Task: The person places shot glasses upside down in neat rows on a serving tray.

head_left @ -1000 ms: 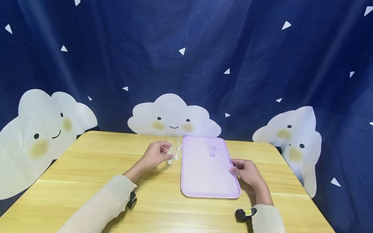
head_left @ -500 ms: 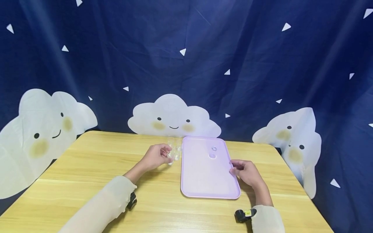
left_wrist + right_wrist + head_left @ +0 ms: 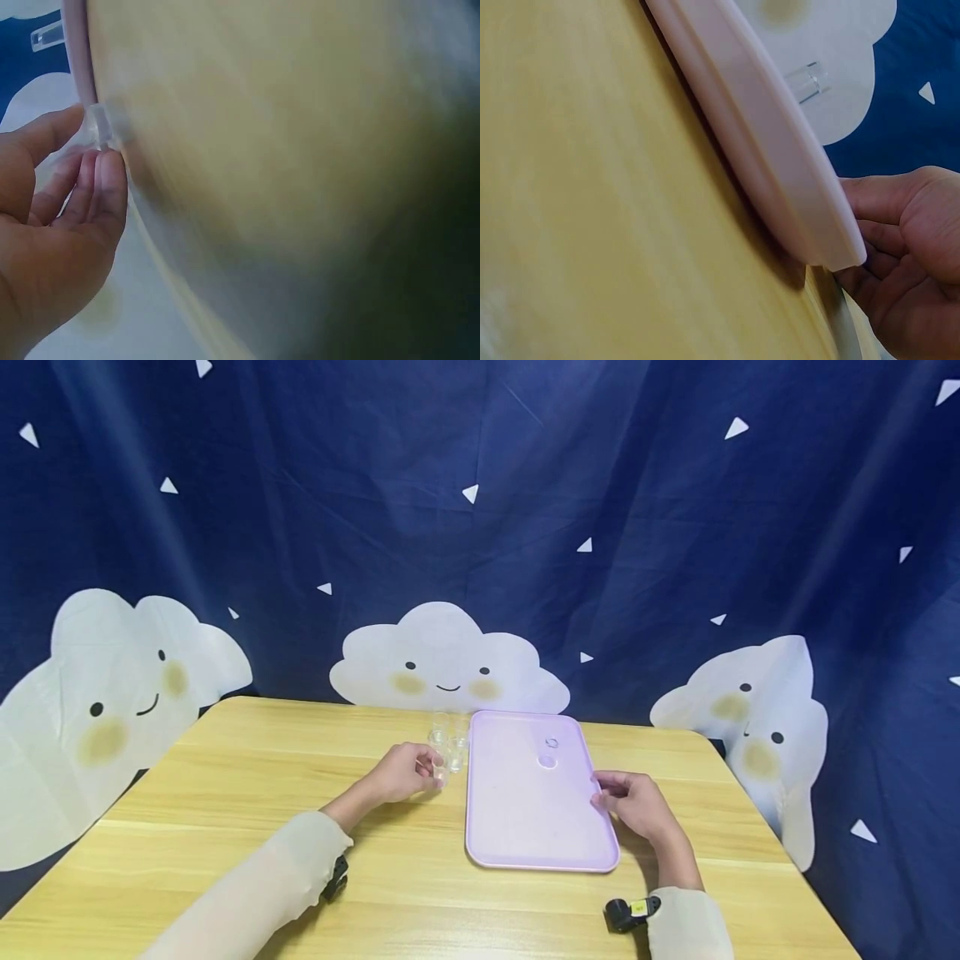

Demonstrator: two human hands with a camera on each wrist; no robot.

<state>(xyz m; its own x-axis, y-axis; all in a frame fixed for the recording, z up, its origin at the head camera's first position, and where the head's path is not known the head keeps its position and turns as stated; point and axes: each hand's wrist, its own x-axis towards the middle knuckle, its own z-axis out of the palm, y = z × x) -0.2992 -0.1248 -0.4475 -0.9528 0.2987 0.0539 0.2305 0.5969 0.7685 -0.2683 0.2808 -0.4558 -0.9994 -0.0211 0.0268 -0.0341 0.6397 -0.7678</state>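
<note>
A small clear shot glass [image 3: 440, 774] stands at the near end of a cluster of several clear shot glasses [image 3: 456, 756], left of a lilac tray [image 3: 525, 827]. My left hand [image 3: 401, 772] pinches this near glass between thumb and fingers; the left wrist view has the glass [image 3: 99, 124] at the fingertips. On the tray's far right part stands another clear shot glass [image 3: 549, 755], also showing past the tray rim in the right wrist view. My right hand [image 3: 633, 802] grips the tray's right rim, thumb and fingers at its edge.
Light wood tabletop [image 3: 225, 827] lies beneath everything. Behind its far edge hangs a dark blue curtain [image 3: 420, 510] with white clouds and triangles. Black wrist cameras [image 3: 626, 913] sit at both sleeves.
My left hand has come down lower over the near shot glass and its fingers have closed in on it. The right hand and the tray stay where they were.
</note>
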